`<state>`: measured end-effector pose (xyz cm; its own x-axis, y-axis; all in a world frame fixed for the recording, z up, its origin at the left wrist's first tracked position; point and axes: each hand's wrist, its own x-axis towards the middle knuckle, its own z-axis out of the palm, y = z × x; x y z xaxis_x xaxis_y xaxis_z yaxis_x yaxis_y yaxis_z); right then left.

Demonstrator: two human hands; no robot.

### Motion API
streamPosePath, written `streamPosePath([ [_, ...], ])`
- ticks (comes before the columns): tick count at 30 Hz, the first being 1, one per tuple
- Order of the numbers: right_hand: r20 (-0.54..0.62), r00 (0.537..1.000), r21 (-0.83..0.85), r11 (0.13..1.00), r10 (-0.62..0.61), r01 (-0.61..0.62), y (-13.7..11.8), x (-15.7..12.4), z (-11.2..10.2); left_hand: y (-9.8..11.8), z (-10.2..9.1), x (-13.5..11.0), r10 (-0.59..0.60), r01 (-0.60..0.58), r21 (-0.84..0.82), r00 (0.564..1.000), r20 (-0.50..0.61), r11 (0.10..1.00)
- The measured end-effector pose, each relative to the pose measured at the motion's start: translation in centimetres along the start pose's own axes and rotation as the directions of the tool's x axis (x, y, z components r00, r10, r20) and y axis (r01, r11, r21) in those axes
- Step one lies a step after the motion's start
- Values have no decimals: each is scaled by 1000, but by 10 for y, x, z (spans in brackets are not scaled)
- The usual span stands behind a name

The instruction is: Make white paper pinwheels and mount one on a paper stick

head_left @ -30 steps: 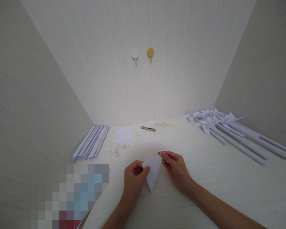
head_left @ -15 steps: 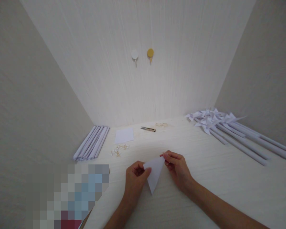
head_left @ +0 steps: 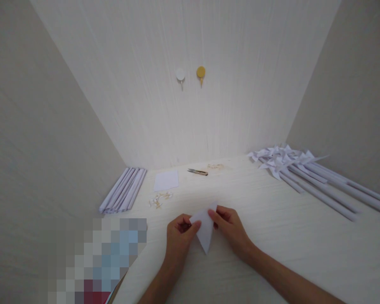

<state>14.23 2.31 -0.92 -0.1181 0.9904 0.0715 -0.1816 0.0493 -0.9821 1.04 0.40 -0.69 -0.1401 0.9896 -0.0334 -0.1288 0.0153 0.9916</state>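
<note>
Low centre in the frame, my left hand (head_left: 180, 236) and right hand (head_left: 230, 226) clamp a white paper triangle (head_left: 205, 232) between thumb and fingers, one corner pointing down; thread snips (head_left: 198, 172) lie just below mid-frame.

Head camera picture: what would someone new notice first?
Probably the yellow hook, bright against the pale back wall. Then the spiky white pinwheels piled at the right of the table, and the folded paper pinched by the left hand and right hand, front and centre.
</note>
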Motion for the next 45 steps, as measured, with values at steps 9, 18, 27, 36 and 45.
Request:
streamPosePath([
  [9, 279, 959, -47, 998, 46, -34, -5, -8, 3, 1, -3, 1, -21, 31, -186, 998, 52, 982],
  [18, 482, 875, -250, 964, 39, 95, -5, -14, 5, 0, 1, -2, 41, -28, -125, 994, 100, 992],
  [27, 384, 923, -340, 927, -13, 155, -4, -12, 3, 2, -4, 3, -52, 18, -311, 994, -99, 950],
  [36, -60, 996, -31, 997, 66, -68, -6, 1, 1, 6, -11, 11, -170, 42, -564, 970, -176, 825],
  [45, -112, 993, 71, 997, 39, -31, -2, 4, -2, 4, -6, 8, -170, 110, -552, 984, -58, 827],
])
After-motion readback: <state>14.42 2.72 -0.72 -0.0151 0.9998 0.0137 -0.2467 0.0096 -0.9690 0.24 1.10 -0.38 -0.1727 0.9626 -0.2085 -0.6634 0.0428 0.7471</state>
